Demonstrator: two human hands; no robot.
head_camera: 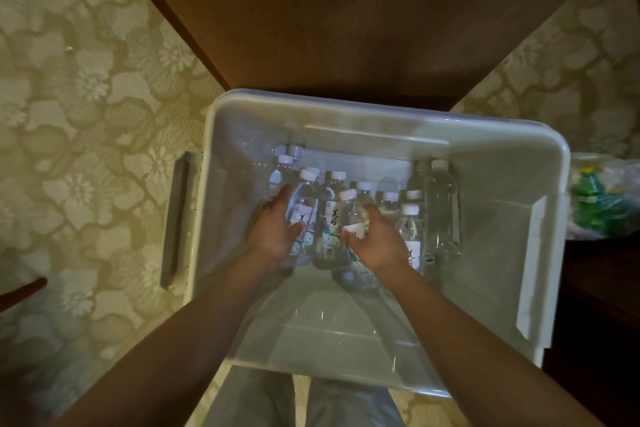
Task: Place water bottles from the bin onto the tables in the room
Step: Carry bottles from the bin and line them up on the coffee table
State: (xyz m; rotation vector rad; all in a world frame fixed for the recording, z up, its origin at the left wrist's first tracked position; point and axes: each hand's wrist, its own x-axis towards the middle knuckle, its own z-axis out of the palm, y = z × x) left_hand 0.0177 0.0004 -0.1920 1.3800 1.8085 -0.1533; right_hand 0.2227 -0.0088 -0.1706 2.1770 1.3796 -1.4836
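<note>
Translucent plastic bin (pixel 381 114) held roughly ten water bottles (pixel 441 204) clustered toward 12 o'clock; left hand (pixel 277 229) and right hand (pixel 377 239), apart, each gripped one, none seen on wooden table (pixel 346 10) at 12 o'clock, so placing judged pending.

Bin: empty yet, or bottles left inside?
Not empty. The bin holds a cluster of white-capped water bottles toward its far wall; left hand and right hand each grip one.

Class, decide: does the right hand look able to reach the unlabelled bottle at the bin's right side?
Probably yes, once freed: the right hand grips a labelled bottle now. The unlabelled bottle sits to its right in the open bin, nothing covering it.
</note>
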